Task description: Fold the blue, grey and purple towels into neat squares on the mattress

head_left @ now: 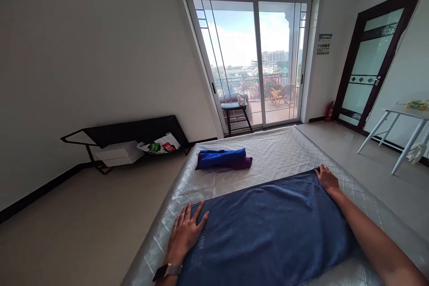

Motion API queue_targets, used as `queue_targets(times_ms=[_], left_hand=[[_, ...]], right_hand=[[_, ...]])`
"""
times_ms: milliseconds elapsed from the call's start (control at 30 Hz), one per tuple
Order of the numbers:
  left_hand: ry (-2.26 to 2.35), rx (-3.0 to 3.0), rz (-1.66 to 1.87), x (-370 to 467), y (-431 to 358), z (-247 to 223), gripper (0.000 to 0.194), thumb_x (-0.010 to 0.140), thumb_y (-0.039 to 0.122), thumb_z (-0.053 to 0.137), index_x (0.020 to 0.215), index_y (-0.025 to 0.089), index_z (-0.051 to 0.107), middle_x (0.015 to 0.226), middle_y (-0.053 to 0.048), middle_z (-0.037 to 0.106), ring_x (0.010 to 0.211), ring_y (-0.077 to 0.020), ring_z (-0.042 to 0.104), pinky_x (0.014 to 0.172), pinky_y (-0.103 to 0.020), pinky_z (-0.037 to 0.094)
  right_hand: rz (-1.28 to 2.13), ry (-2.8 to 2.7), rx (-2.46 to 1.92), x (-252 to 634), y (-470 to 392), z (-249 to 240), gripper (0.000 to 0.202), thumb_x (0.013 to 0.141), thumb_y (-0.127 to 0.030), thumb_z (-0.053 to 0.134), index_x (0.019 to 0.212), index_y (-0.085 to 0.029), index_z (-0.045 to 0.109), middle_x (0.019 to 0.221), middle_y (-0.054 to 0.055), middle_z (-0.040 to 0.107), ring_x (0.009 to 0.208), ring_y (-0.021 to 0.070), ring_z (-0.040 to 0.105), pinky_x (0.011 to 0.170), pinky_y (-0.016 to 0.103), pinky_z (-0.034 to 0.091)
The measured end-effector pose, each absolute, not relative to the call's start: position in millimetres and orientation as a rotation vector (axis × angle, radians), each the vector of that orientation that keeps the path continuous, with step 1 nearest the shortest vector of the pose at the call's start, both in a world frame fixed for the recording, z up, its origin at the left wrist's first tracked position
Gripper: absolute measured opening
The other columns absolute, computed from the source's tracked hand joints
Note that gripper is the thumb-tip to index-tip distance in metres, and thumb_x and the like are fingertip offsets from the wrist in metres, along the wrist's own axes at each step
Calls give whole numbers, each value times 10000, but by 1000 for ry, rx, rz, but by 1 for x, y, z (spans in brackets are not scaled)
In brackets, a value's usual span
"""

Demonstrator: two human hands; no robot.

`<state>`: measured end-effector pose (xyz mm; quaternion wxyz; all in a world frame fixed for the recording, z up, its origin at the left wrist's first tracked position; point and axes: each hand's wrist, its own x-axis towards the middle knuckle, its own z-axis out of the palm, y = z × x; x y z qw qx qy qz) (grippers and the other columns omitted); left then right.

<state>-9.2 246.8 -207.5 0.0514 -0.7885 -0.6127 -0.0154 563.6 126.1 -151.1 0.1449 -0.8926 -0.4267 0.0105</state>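
Navy fuzzy cloth (268, 228) flat w/ hands on corners, quilted silvery mattress (268, 152)

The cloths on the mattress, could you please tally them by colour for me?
Dark blue cloth, spread out, with the left hand and right hand at its far corners: 1
Bright blue cloth, folded: 1
Purple cloth, partly hidden by the bright blue one: 1
Total: 3

From my feed I see a black stool (234, 106) before the sliding glass door (250, 53) — and, at right, a red fire extinguisher (330, 111) beside a dark-framed door (377, 62).
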Motion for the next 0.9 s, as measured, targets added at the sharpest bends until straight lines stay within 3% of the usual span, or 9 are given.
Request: queue_targets(times_ms=[200,300,400,467,500,633,800,900], left_hand=[[-1892,-2457,196,-1,240,-177,632,947,473,348,1529,225,357,1625,-172,245,1498,-350,201,1175,-538,219],[-1898,-2505,145,7,237,-158,620,935,461,350,1480,186,456,1595,-185,320,1479,-386,247,1162,-569,233],[-1876,-2483,-15,39,225,-142,692,957,507,241,1501,113,407,1568,-195,370,1453,-420,291,1153,-578,251],[-1776,-2543,-148,82,203,-132,717,960,532,230,1492,87,412,1538,-188,420,1422,-409,345,1158,-520,279],[-1679,-2629,-258,110,186,-126,679,959,514,266,1438,86,487,1488,-195,478,1376,-389,412,1146,-483,312],[-940,-3197,-570,242,95,-106,396,976,379,373,1126,186,684,1122,-156,679,1051,-297,617,976,-436,456],[-348,-3408,-490,377,4,-113,258,913,424,558,970,205,682,975,-119,680,974,-274,623,867,-396,478],[-419,-3514,-328,427,-13,-132,261,871,420,603,959,187,678,941,-162,682,942,-312,638,820,-426,484]], right_hand=[[189,-1238,-2542,565,127,-139,345,1021,-361,354,1263,-191,531,1201,162,669,1082,278,661,835,351,477],[240,-1229,-2495,570,117,-135,379,1013,-334,369,1317,-154,507,1266,184,639,1130,265,639,889,330,460],[298,-1220,-2453,580,92,-135,402,978,-308,445,1343,-152,505,1234,159,663,1123,240,636,908,298,448],[348,-1208,-2434,589,71,-138,405,947,-282,493,1327,-149,534,1149,133,703,1072,221,654,883,275,456],[373,-1199,-2427,594,61,-140,398,935,-272,508,1311,-149,554,1102,120,719,1036,212,665,860,264,463],[452,-1162,-2411,612,33,-142,343,906,-271,542,1225,-189,639,991,69,752,910,184,693,771,242,485],[498,-1169,-2403,623,34,-137,255,875,-325,630,1070,-190,724,942,66,765,836,207,706,740,274,512],[499,-1211,-2395,625,52,-131,227,890,-370,659,996,-181,724,963,59,748,886,211,695,802,322,532]])
